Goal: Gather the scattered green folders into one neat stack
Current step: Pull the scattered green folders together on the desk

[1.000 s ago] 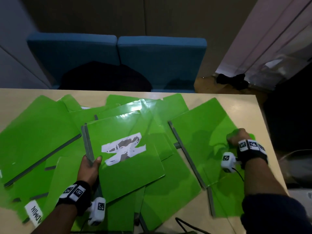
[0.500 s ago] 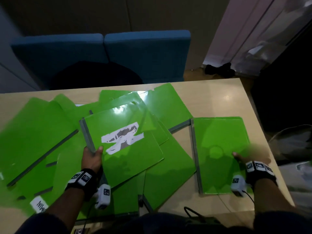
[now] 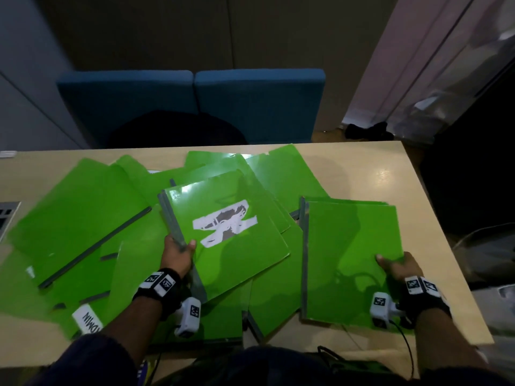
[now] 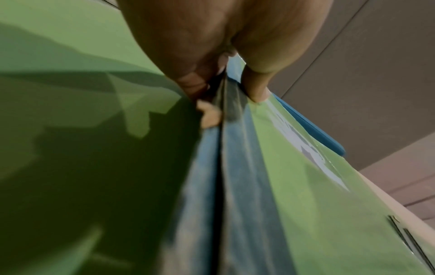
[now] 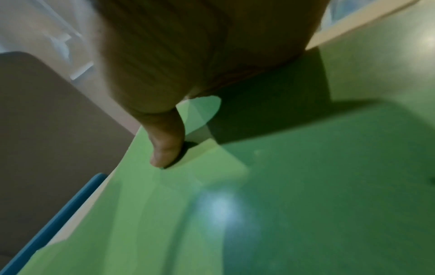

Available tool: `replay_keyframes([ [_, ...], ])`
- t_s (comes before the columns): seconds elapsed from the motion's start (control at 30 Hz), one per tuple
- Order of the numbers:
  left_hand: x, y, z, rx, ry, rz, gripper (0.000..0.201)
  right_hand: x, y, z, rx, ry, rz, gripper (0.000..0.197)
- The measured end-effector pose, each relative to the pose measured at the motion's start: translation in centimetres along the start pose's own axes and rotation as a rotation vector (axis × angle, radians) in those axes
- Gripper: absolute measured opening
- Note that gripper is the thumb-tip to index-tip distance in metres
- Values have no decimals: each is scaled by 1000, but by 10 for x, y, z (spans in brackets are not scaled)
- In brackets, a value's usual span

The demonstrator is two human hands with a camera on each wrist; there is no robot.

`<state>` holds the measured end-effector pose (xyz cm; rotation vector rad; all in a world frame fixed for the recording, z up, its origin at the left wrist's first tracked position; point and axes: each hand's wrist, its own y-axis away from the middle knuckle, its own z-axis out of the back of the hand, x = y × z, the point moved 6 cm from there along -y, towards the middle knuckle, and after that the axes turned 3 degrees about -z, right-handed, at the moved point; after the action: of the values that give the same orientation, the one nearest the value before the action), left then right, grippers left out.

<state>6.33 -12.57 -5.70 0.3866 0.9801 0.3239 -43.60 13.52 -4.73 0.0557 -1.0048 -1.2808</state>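
Several green folders with grey spines lie scattered over the wooden table (image 3: 390,168). My left hand (image 3: 178,250) grips the grey spine of a small stack whose top folder (image 3: 231,232) bears a white torn label; the left wrist view shows thumb (image 4: 255,87) on top and fingers under the spine (image 4: 235,148). My right hand (image 3: 395,267) pinches the right edge of a plain green folder (image 3: 351,257) lifted over the table's right side, thumb (image 5: 166,148) on its cover (image 5: 306,186). More folders (image 3: 78,218) lie loose at the left.
Two blue chairs (image 3: 192,101) stand behind the table. A white label reading ADMIN (image 3: 87,319) sticks out at the lower left. A black cable (image 3: 407,346) runs from my right wrist. The table's right edge (image 3: 446,246) is close to my right hand.
My right hand has pulled its folder off the pile to the right, turned it square and raised it. My left hand keeps its grip on the labelled stack's spine.
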Motion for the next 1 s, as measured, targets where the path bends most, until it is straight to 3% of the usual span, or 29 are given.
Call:
replay_keyframes([
  [0.07,2,2,1,12,3,12,49,-5,1,-6,15,-82,-18,39],
  [0.17,5,2,3,24,20,8,49,11,12,7,-94,-152,39,35],
  [0.3,4,3,7,9,52,16,44,79,43,57,-254,-172,322,47],
  [0.4,1,4,7,-12,83,22,46,139,68,82,-251,-215,523,48],
  [0.5,-6,6,4,0,116,6,42,180,80,79,-152,-229,591,43],
  [0.57,-11,10,1,23,124,-6,37,196,79,49,-44,-228,570,41],
  [0.67,-15,14,0,38,134,-22,31,192,80,-37,177,-267,449,39],
  [0.77,-14,19,4,47,139,-41,26,169,87,-128,295,-239,335,70],
  [0.83,-9,24,11,61,115,-42,38,158,96,-167,340,-180,224,94],
  [0.87,-6,27,14,73,108,-34,44,154,98,-183,372,-164,178,94],
  [1.0,7,39,23,130,85,-8,54,174,120,-238,506,100,310,85],
])
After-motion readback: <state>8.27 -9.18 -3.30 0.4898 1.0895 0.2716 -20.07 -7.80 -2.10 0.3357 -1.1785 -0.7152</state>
